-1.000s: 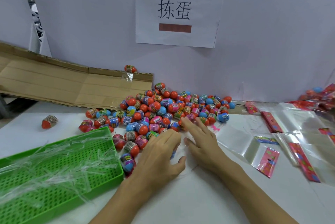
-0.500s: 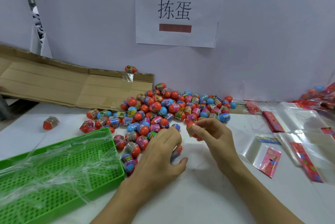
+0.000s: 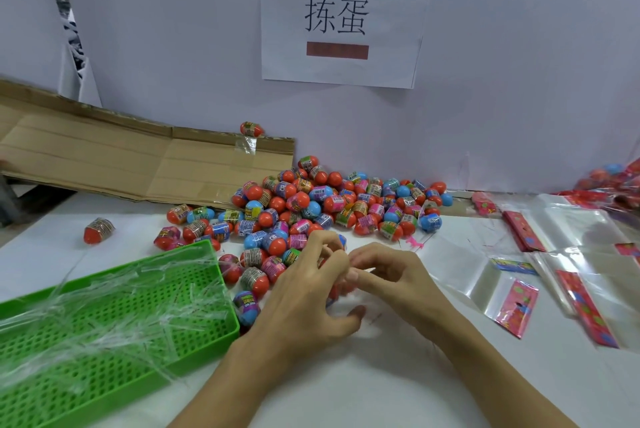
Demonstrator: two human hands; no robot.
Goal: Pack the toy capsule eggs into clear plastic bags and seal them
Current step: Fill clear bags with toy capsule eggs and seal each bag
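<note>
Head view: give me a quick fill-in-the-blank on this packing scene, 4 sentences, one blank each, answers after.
1. The perforated tray at the left is ____ in colour.
2. One egg sits alone on top of the ____ leaning on the wall.
3. The flat clear bags lie on the ____ side of the table.
4. The left hand and right hand meet just in front of the ____ of eggs.

Answers: green; cardboard; right; pile

The capsule egg pile [image 3: 332, 205] lies centre against the wall, the perforated tray [image 3: 114, 323] front-left, cardboard [image 3: 138, 160] behind it, plastic bags [image 3: 571, 254] right.
</note>
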